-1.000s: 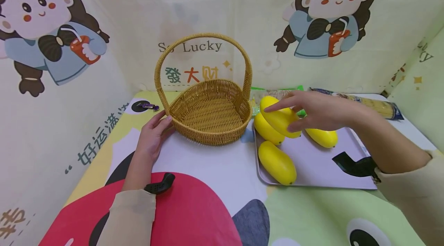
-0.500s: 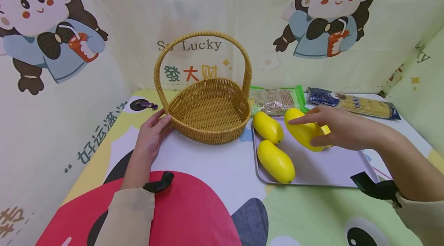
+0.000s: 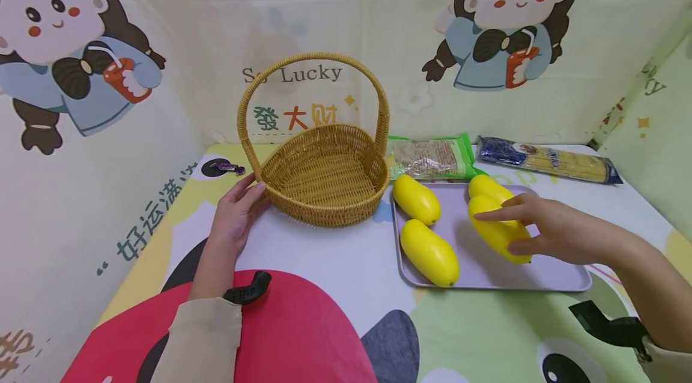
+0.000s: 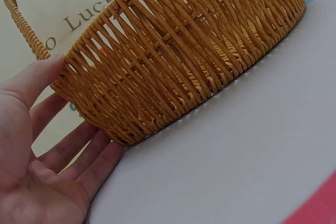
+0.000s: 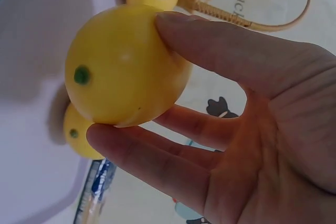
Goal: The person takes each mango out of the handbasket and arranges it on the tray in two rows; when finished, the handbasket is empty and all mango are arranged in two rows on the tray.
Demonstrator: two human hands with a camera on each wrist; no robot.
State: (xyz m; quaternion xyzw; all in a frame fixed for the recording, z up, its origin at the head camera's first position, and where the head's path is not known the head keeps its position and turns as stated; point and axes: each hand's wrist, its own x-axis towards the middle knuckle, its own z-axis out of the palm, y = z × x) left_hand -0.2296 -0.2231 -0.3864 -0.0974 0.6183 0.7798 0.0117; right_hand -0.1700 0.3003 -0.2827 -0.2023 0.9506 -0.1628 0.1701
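Observation:
My right hand [image 3: 557,230] pinches a yellow mango [image 3: 494,230] between thumb and fingers, over the lilac tray [image 3: 551,278]. The right wrist view shows this mango's green stem nub [image 5: 82,75] facing the camera. Behind it, partly covered, lies another mango [image 3: 486,185]. Two more, a rear mango [image 3: 416,200] and a front mango [image 3: 429,253], lie along the tray's left side. With my left hand [image 3: 238,215] I hold the left side of a wicker basket [image 3: 330,209]. In the left wrist view the thumb [image 4: 39,77] lies on its rim, fingers against its side. The basket has nothing inside.
Behind the tray lies a green-edged packet [image 3: 429,158]. A blue-ended pack of noodles [image 3: 551,161] is at the back right. A small purple-wrapped item [image 3: 229,167] sits left of the basket. A printed cloth wall [image 3: 405,29] rises close behind.
My right hand has carried the mango rightward and toward me, down from above the tray's left rear to its middle. My left hand and the basket stay in place.

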